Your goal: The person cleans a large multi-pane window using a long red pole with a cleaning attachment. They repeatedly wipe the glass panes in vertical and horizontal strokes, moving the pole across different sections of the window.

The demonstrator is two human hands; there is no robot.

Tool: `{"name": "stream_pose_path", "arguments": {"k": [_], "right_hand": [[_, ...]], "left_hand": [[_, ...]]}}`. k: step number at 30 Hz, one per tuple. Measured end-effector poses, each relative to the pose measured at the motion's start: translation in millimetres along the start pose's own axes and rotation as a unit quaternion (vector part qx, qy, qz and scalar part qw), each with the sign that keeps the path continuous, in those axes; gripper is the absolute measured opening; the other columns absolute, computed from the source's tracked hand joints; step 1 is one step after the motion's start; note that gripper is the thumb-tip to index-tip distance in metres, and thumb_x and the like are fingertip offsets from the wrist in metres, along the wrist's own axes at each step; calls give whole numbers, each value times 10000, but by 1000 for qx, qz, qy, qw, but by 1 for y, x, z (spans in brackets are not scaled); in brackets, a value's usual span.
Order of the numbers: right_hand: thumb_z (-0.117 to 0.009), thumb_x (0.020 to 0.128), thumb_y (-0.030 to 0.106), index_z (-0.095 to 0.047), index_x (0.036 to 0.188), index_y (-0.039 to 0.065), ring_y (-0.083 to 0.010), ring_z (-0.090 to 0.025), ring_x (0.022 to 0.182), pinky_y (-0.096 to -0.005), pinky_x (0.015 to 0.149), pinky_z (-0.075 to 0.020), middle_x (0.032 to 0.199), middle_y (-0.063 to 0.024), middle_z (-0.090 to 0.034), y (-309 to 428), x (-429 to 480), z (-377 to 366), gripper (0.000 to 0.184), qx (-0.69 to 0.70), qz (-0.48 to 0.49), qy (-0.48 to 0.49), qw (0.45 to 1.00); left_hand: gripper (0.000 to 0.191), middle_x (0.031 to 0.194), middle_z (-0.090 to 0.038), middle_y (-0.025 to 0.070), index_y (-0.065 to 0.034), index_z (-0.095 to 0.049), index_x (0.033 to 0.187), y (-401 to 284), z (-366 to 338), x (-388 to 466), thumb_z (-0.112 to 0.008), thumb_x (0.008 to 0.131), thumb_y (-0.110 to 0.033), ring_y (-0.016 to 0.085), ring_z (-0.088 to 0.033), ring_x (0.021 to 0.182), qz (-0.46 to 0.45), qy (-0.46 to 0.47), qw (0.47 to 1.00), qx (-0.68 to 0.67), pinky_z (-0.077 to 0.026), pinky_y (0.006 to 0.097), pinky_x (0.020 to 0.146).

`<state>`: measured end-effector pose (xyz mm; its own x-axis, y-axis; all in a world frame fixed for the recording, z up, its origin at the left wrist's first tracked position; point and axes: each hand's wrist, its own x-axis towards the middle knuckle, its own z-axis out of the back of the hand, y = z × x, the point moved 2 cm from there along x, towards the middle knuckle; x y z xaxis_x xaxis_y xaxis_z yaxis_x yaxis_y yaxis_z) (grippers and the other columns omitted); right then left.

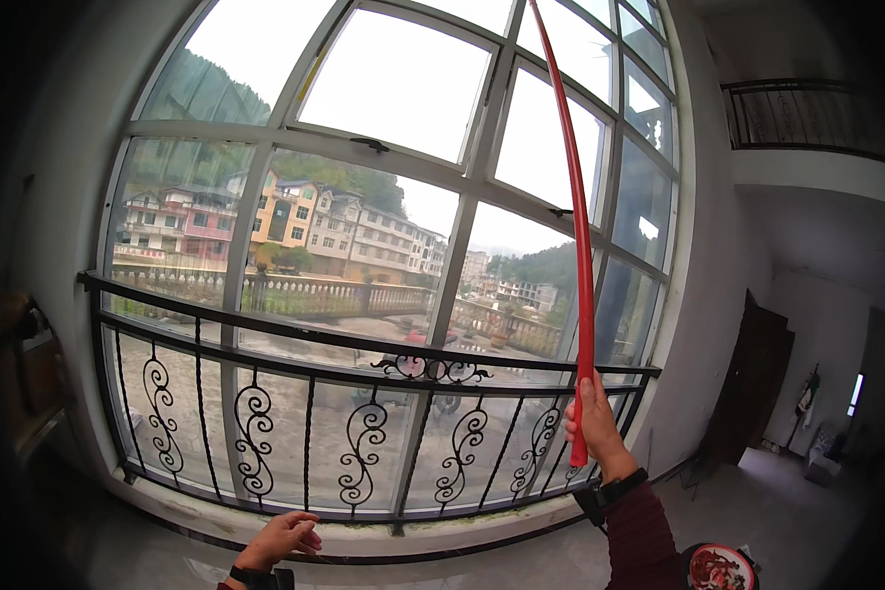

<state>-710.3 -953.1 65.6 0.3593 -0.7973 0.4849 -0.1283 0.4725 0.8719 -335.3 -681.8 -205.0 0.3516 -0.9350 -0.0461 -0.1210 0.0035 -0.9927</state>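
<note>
A long red pole (577, 221) rises in front of a tall window, its lower end in the grip of my right hand (597, 420). The pole's top runs out at the upper edge of the view, so what it carries there is hidden. My left hand (284, 540) is low in front of the window sill, fingers loosely bent, holding nothing. The window (398, 81) has several panes in pale frames, with dark handles (369, 144) on some of them. A black wrought-iron railing (317, 339) with scroll ornaments runs across its lower part.
A round red-rimmed dish (721, 568) with mixed contents is low at the right. Beyond it are a dark brown door (748, 376) and a balcony railing (793, 114) higher up. Wooden furniture (37, 376) stands at the left. Outside the glass are houses and a stone balustrade.
</note>
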Motion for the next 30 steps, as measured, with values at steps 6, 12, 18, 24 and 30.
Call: {"name": "stream_pose_path", "arguments": {"k": [6,12,18,24,30], "right_hand": [[-347,986,482,-344,1326,214,-100,-435,460,-277,400,-423,692,-40,-464,179,130,-31,433,-96,77,-53,991],[-324,998,462,-358,1241,199,-68,-421,491,-248,431,-416,701,-9,-441,282,168,-78,361,-104,102,-32,989],[-349,972,533,-336,1290,267,-101,-438,469,-274,408,-434,704,-33,-447,148,135,-62,415,-45,63,-20,997],[-368,982,494,-325,1312,220,-121,-429,421,-296,371,-418,646,-32,-440,2,66,-117,431,50,-6,53,997],[-345,984,501,-355,1210,188,-121,-439,473,-296,409,-427,696,-41,-441,175,155,-126,387,-13,74,25,997]], "left_hand": [[345,800,-641,133,45,-471,1235,-51,22,-44,-470,971,-177,224,-661,722,-114,-63,988,-85,-565,332,688],[276,786,-639,122,22,-489,1198,-60,40,-87,-447,970,-127,207,-657,705,-133,-103,981,-96,-559,324,664],[270,781,-642,123,26,-489,1194,-55,60,-96,-446,969,-118,200,-651,683,-127,-118,981,-85,-554,320,648],[279,775,-643,120,40,-477,1203,-62,67,-91,-451,973,-116,203,-657,692,-134,-85,986,-60,-553,306,654],[286,794,-647,120,36,-471,1210,-72,67,-102,-460,965,-113,202,-661,705,-130,-84,986,-57,-553,303,656]]}}
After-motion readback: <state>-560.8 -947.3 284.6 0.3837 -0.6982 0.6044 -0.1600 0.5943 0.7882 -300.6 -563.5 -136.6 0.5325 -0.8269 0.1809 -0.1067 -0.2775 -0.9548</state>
